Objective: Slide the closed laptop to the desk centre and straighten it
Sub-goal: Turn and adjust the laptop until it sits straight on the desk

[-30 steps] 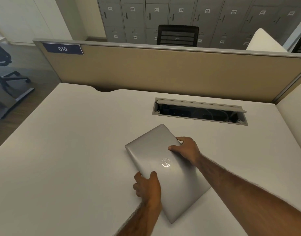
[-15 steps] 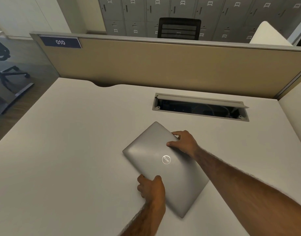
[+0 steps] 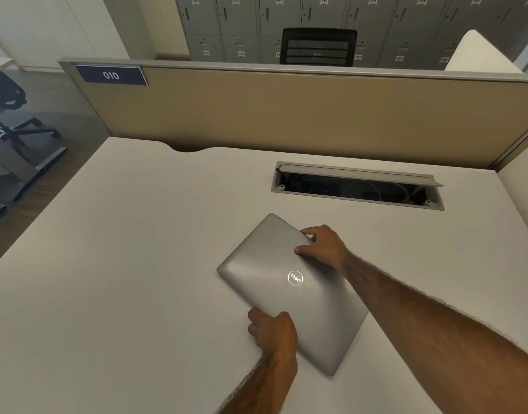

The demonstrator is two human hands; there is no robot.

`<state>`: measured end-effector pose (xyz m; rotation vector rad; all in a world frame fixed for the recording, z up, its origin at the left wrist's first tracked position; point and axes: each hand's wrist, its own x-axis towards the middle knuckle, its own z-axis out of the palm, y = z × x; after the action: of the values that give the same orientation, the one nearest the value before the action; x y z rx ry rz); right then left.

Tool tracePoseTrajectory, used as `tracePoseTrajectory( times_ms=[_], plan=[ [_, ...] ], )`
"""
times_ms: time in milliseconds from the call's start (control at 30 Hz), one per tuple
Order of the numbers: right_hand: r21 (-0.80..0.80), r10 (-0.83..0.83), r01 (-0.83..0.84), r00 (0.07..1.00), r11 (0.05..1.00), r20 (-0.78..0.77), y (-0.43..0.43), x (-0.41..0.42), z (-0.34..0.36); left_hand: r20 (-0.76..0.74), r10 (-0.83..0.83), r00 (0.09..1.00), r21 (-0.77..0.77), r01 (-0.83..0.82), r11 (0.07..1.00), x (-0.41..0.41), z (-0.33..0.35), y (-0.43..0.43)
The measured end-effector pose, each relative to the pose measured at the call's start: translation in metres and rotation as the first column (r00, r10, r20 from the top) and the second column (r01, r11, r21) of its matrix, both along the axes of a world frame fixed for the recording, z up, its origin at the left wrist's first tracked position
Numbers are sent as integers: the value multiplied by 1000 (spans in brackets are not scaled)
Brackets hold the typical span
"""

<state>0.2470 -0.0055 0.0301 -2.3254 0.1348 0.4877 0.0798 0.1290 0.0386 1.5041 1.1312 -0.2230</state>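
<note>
A closed silver laptop point(image 3: 268, 264) with a round logo lies flat on the white desk point(image 3: 122, 264), turned at a slant to the desk's edges. My left hand point(image 3: 273, 331) grips its near long edge, thumb on the lid. My right hand point(image 3: 322, 246) holds the far long edge, thumb on the lid and fingers curled over the rim. My right forearm crosses above the laptop's right part and hides some of it.
An open cable tray point(image 3: 356, 186) is cut into the desk behind the laptop. A tan partition point(image 3: 286, 115) labelled 010 closes off the back. An office chair point(image 3: 9, 100) stands on the floor at the left, grey lockers point(image 3: 286, 16) beyond.
The laptop has slid a little to the left and away from me under both hands, and has turned slightly. Both hands kept their grip on its edges.
</note>
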Motion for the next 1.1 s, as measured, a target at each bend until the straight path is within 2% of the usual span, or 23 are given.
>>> tracePoseTrajectory(
  times_ms=[233, 400, 500, 567, 633, 667, 733, 767, 833, 967, 1100],
  plan=[
    [-1, -19, 19, 1000, 1000, 9, -1, -1, -5, 34, -24, 999, 27, 23, 999, -3, -3, 1],
    [3, -44, 44, 999, 999, 17, -1, -6, -2, 141, -100, 985, 81, 89, 993, -14, -14, 8],
    [78, -155, 152, 988, 985, 29, -8, -20, 0, 146, -171, 974, 122, 153, 981, -15, -18, 21],
    [143, -291, 282, 955, 949, 50, -19, -38, 0, 104, -217, 970, 235, 188, 954, -9, -17, 34],
    [154, -416, 398, 903, 904, 109, -31, -64, 1, 114, -321, 940, 424, 247, 871, 1, -12, 51],
    [154, -472, 451, 870, 879, 142, -36, -78, 0, 121, -403, 907, 544, 279, 791, 8, -11, 60],
    [133, -574, 559, 790, 819, 217, -45, -104, -1, 83, -579, 811, 758, 326, 565, 26, -8, 79],
    [107, -617, 611, 747, 784, 250, -47, -117, 0, 39, -644, 764, 813, 350, 466, 38, -7, 87],
    [71, -689, 699, 675, 712, 264, -51, -141, 0, -57, -729, 683, 826, 442, 350, 62, -1, 95],
    [69, -787, 784, 614, 617, 64, -50, -171, -6, -187, -789, 585, 724, 625, 293, 105, 6, 97],
    [39, -769, 770, 638, 637, -52, -38, -177, -6, -228, -797, 559, 674, 682, 285, 128, 5, 94]
  ],
)
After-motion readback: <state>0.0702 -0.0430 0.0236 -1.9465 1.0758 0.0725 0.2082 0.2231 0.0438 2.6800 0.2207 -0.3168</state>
